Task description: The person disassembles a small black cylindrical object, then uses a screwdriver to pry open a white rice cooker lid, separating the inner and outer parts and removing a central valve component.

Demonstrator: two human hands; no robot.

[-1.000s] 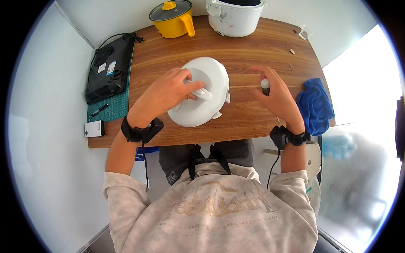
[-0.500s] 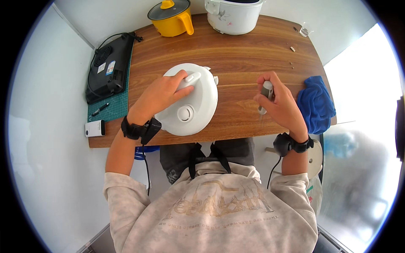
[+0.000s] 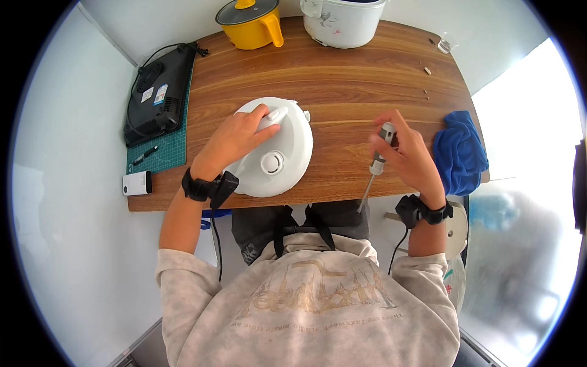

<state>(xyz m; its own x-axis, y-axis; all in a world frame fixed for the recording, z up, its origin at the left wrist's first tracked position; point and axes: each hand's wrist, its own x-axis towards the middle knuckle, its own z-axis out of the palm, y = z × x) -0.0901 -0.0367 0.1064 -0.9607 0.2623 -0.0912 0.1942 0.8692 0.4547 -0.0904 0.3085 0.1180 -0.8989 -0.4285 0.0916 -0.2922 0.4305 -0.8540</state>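
A round white rice cooker lid with a raised handle and a round vent lies near the table's front edge. My left hand is closed on that handle, thumb on one side and fingers on the other. To the right of the lid, my right hand grips a screwdriver by its grey-and-white handle. Its thin metal shaft slants down toward me, the tip past the table edge and apart from the lid. Part of the handle is hidden by my fingers.
At the back stand a yellow pot and a white cooker body. A black appliance lies on a green cutting mat with a pen; a power bank is nearby. Right: blue cloth, small loose bits.
The screwdriver has swung in my right hand, so its shaft now shows clearly, pointing toward me. The lid has shifted slightly under my left hand, which keeps its hold.
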